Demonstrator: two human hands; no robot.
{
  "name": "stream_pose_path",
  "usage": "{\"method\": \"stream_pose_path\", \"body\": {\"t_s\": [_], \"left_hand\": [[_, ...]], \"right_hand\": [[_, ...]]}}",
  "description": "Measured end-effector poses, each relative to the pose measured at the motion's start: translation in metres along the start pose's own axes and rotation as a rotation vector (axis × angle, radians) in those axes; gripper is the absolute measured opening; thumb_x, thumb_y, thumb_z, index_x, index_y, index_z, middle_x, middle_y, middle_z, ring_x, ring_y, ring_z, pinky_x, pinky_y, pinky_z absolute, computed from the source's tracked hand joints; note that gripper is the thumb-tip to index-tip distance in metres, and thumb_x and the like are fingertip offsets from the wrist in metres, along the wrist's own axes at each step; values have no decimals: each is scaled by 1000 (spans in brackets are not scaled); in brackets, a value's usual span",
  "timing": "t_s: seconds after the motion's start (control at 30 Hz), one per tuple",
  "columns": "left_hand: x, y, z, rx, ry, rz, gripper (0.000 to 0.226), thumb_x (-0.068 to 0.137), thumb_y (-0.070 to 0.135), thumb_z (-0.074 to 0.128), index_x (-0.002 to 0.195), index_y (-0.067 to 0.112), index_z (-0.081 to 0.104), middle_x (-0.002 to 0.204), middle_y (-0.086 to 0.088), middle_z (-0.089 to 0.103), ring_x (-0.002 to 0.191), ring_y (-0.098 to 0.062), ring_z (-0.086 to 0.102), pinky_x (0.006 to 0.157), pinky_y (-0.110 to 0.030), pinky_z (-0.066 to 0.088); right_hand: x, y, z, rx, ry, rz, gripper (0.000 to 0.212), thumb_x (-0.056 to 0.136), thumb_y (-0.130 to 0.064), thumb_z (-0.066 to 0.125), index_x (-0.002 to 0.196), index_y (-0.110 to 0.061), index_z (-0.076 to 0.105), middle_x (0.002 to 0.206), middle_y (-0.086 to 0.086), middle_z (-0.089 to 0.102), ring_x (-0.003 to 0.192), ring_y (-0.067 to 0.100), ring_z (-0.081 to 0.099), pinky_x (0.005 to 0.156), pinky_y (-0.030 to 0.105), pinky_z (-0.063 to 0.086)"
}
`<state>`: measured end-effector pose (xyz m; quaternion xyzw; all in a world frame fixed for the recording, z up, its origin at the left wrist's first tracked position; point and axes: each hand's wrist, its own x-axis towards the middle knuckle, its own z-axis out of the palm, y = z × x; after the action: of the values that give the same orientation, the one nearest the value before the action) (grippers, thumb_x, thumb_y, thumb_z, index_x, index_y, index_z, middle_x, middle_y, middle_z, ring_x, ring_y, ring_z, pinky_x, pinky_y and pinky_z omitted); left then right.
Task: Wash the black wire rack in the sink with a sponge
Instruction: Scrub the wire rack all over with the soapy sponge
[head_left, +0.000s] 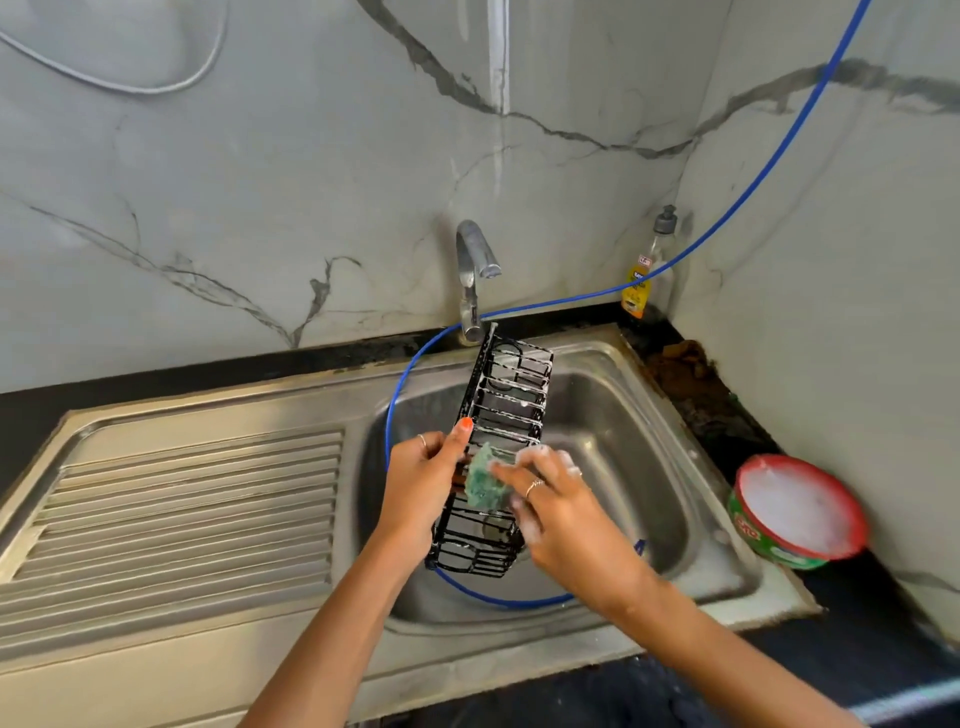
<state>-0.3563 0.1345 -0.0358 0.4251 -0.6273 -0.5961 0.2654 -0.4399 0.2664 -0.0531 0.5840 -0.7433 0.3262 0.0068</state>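
My left hand (423, 475) grips the black wire rack (493, 452) by its left edge, fingers curled round it, tilted over the sink (613, 431) basin. My right hand (558, 506) presses the green sponge (485, 478) onto its wires, fingers clamped, soapy. Basin open to the right; blue hose (395, 395) loops beneath, partly hidden.

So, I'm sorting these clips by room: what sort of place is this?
Most likely a home kitchen, at the washing-up corner. A steel sink with a ribbed drainboard is set under a faucet against marble-look wall panels, and a dish soap bottle stands in the corner.
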Motion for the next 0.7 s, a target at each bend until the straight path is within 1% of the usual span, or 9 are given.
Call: {"method": "stream_pose_path", "body": {"t_s": [0.07, 0.17, 0.23, 0.3, 0.4, 0.5, 0.57, 0.63, 0.7], "left_hand": [[0, -1, 0, -48, 11, -18, 42, 90, 35, 64, 80, -5, 66, 72, -15, 69, 63, -19, 64, 62, -31, 51], [-1, 1, 0, -190, 30, -83, 25, 94, 25, 60, 76, 7, 64, 60, -3, 71, 52, -13, 67, 46, -22, 52], [-4, 4, -1, -277, 48, -105, 24, 94, 22, 60, 76, 7, 61, 56, -3, 69, 45, -11, 65, 39, -17, 46], [-5, 6, -2, -292, 62, -103, 25, 94, 25, 60, 76, 8, 61, 63, -6, 69, 46, -10, 65, 39, -15, 45], [-6, 6, -5, -310, 93, -100, 28, 91, 29, 63, 69, 13, 61, 58, 3, 66, 46, -6, 62, 45, -20, 47], [-7, 5, -6, -371, 86, -131, 31, 89, 29, 66, 64, 12, 58, 55, 1, 65, 49, -14, 61, 53, -27, 50], [-9, 5, -6, -344, 102, -117, 30, 90, 29, 65, 66, 12, 58, 54, 3, 65, 50, -13, 62, 53, -24, 51], [-12, 6, -5, -300, 118, -99, 29, 92, 31, 63, 70, 13, 57, 54, 5, 64, 44, -5, 60, 49, -18, 48], [-15, 7, -7, -298, 121, -100, 28, 92, 31, 62, 71, 13, 56, 53, 5, 64, 42, -2, 59, 46, -15, 46]], "right_hand": [[9, 5, -7, 23, -21, 23, 35, 84, -4, 64, 118, -11, 65, 105, 2, 51, 92, 21, 51, 86, 28, 47], [32, 12, -16, 50, -63, 98, 33, 89, -7, 61, 121, -12, 64, 108, 5, 53, 99, 19, 49, 90, 18, 37], [46, 12, -17, 71, -54, 160, 29, 92, -13, 59, 120, -11, 64, 109, 5, 53, 102, 21, 51, 92, 19, 37], [48, 3, -14, 35, -36, 183, 28, 93, -12, 56, 120, -11, 64, 113, 5, 54, 104, 23, 50, 94, 22, 37], [29, -29, 0, -50, 31, 84, 34, 86, 4, 53, 113, -12, 68, 113, 4, 57, 100, 23, 44, 87, 17, 30], [0, -45, 8, -76, 44, -51, 40, 69, 8, 66, 101, -15, 69, 105, -1, 60, 89, 17, 41, 80, 26, 39], [-4, -36, 2, -153, 64, -76, 43, 67, 4, 71, 102, -21, 67, 102, -4, 61, 86, 19, 46, 69, 36, 44], [2, -21, -6, -240, 79, -64, 44, 68, 3, 66, 103, -22, 64, 98, -3, 62, 85, 25, 54, 66, 39, 43], [12, -6, -14, -275, 116, 12, 39, 69, 6, 62, 99, -19, 67, 95, -1, 62, 83, 29, 57, 64, 40, 46]]}}
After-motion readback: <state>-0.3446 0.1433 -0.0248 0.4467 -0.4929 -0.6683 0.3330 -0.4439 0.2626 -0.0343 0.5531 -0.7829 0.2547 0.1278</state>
